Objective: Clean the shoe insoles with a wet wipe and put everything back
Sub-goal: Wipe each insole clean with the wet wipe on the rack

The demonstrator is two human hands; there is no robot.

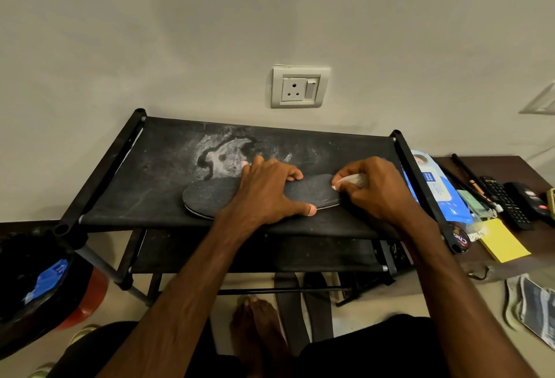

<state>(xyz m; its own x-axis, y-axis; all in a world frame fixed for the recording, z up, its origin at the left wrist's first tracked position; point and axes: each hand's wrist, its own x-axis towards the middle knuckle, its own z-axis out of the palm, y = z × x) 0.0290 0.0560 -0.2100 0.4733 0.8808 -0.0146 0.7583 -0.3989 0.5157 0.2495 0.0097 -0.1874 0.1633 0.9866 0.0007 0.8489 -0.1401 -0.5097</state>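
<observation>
A dark grey insole (210, 197) lies flat on the top shelf of a black shoe rack (156, 167), its heel end to the right. My left hand (267, 188) presses down on the insole's middle with spread fingers, thumb at the near edge. My right hand (378, 188) grips a crumpled white wet wipe (353, 180) and holds it against the heel end. A blue wet wipe pack (435, 188) lies just right of the rack.
A brown table (516, 167) at the right carries remote controls (504, 200), a yellow pad (501, 239) and pens. Two dark insoles (288, 302) lie on the floor under the rack by my bare foot. A black-lined bin (36, 281) stands at the left. A shoe (531, 302) lies at the far right.
</observation>
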